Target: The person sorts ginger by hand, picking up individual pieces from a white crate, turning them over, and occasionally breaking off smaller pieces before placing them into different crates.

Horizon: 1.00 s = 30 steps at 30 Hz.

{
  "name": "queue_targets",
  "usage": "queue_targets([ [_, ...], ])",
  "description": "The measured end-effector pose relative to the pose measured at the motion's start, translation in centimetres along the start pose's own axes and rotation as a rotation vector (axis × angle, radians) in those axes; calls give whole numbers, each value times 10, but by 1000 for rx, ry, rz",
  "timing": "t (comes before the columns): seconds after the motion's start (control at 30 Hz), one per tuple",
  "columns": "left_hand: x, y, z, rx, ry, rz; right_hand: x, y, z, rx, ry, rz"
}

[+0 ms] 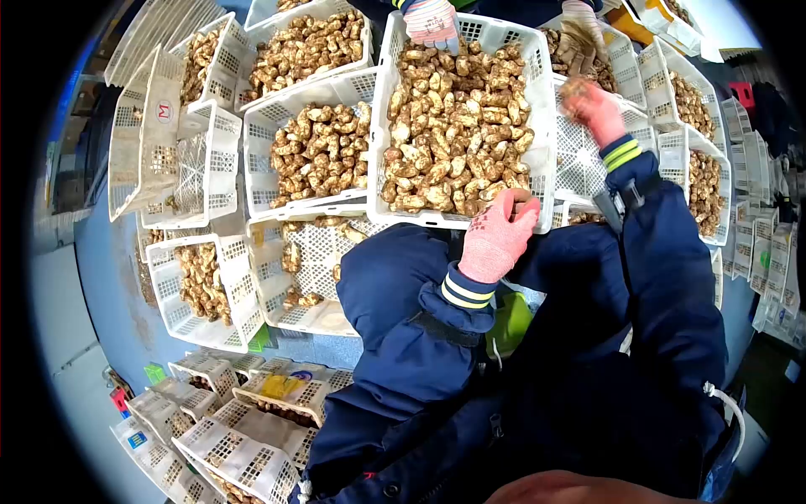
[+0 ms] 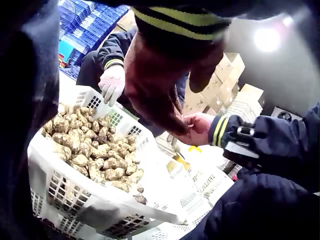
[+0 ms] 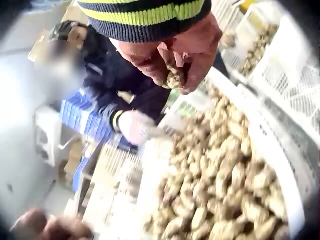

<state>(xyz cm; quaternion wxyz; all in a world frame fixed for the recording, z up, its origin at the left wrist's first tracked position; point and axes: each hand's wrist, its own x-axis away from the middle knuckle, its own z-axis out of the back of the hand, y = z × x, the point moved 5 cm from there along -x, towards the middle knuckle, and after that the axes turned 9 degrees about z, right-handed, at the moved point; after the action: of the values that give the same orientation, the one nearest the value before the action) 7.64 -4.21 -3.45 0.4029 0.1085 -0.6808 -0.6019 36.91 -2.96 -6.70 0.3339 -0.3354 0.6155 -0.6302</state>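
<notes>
In the head view, a white crate (image 1: 544,126) full of muddy, knobbly tubers (image 1: 462,126) stands before me. My gloved right hand (image 1: 594,111) is beyond its right side, over another white crate (image 1: 579,151). A small brown tuber (image 3: 175,80) is pinched between that hand's fingers and thumb, as the right wrist view shows. My left hand (image 1: 497,237), in a pink glove, hangs over the near rim of the full crate. Its fingers (image 2: 167,117) droop loosely bent, thumb apart, and nothing shows between them in the left wrist view.
Facing me, another person's striped-gloved hand (image 1: 432,23) is at the crate's far rim; their other gloved hand (image 1: 579,42) is over tubers farther right. More white crates of tubers (image 1: 319,155) crowd the left. Stacked crates (image 1: 239,445) stand behind at lower left.
</notes>
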Motion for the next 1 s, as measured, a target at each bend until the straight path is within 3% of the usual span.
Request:
queue_targets([
  [0.03, 2, 0, 1, 6, 3, 2, -14, -14, 10, 2, 117, -110],
  [0.1, 3, 6, 3, 8, 21, 35, -48, -8, 56, -156, 459, -36],
  [0.17, 5, 8, 4, 69, -25, 88, -54, -7, 71, -310, 515, 100],
  [0.2, 5, 10, 6, 31, 0, -35, -60, 3, 74, -149, 585, 11],
  [0.23, 6, 12, 6, -6, 26, -157, -71, 22, 78, -188, 410, 22],
  [0.3, 6, 11, 4, 27, 32, -170, -47, -7, 8, 59, 350, 23],
  [0.37, 8, 12, 2, 81, -28, -117, -20, -16, -70, 353, -141, 46],
  [0.4, 12, 16, 4, -110, 16, -362, -13, 7, -100, 456, -437, 56],
  [0.43, 11, 20, 5, -111, 15, -364, 16, 4, -143, 471, -561, 2],
  [0.47, 6, 18, 9, 157, -1, -137, 30, -1, -176, 819, -820, 312],
  [0.5, 5, 15, 11, 422, -16, 95, 44, 11, -198, 866, -961, 457],
  [0.53, 6, 21, 20, 534, 20, 102, 53, 38, -215, 852, -1062, 525],
  [0.57, 11, 30, 30, 607, 101, 20, 61, 51, -226, 820, -942, 1055],
  [0.6, 13, 33, 36, 679, 131, -27, 67, 53, -231, 820, -938, 1053],
  [0.63, 15, 36, 42, 752, 160, -76, 70, 67, -235, 169, -1101, 346],
  [0.67, 15, 37, 46, 747, 211, -45, 81, 79, -240, -478, -1098, -377],
  [0.7, 12, 33, 47, 760, 212, -47, 69, 96, -239, 52, -1206, 58],
  [0.73, 11, 32, 45, 789, 164, -71, 71, 68, -235, 55, -1203, 57],
  [0.8, 8, 28, 45, 802, 136, -108, 60, 21, -204, 399, -1002, -79],
  [0.83, 7, 28, 46, 789, 154, -118, 58, 10, -199, 501, -957, 226],
  [0.9, 10, 32, 52, 910, 140, -185, 57, -1, -176, -209, -740, -205],
  [1.0, 9, 27, 69, 869, 334, -128, 77, -41, -150, -520, -604, -306],
])
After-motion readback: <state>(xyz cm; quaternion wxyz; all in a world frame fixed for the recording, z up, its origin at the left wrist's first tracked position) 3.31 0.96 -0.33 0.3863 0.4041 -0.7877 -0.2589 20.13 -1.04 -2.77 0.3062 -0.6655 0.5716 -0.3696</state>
